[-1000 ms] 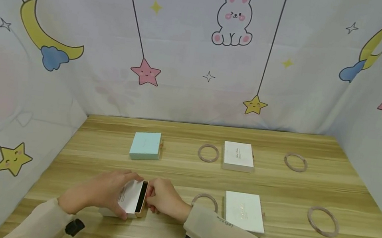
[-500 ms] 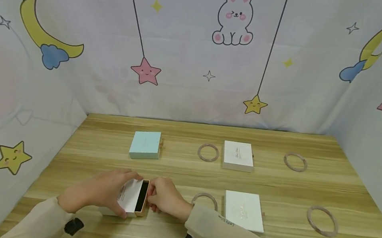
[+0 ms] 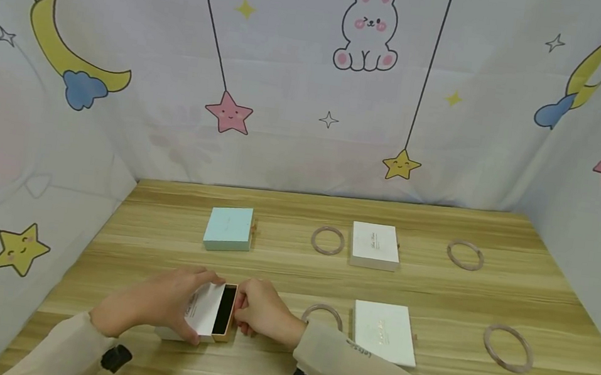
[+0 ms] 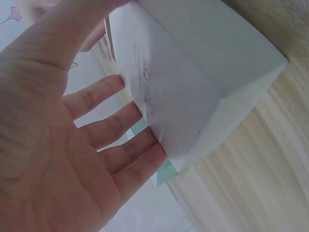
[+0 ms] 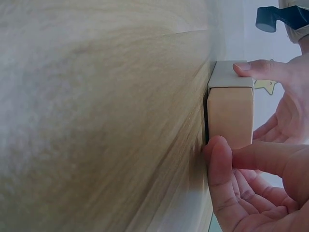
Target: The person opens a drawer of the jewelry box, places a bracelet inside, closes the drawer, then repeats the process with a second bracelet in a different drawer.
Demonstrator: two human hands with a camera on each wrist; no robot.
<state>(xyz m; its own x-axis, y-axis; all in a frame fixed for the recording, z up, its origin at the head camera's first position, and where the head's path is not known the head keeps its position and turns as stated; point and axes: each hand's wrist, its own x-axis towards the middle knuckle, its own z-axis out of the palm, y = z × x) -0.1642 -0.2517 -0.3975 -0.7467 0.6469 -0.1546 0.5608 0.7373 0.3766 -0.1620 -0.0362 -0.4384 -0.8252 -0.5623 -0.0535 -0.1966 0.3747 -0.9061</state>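
backdrop (image 3: 291, 85): cartoon cloth on three sides
surface (image 3: 290, 268): wood grain; carries four boxes, four bangles
other boxes: teal box (image 3: 229, 227) and white box (image 3: 375, 245) at back, white box (image 3: 384, 332) front right
white sleeve (image 3: 202, 311): front left, left hand (image 3: 160, 302) curled over it, gripping
drawer (image 3: 225, 312): tan, black lining, partly out of the sleeve; right hand (image 3: 261, 312) pinches its end
nearest bangle (image 3: 323, 315): just right of right hand
step: drawer looks mid-slide
next: likely hold sleeve steady, move drawer straight
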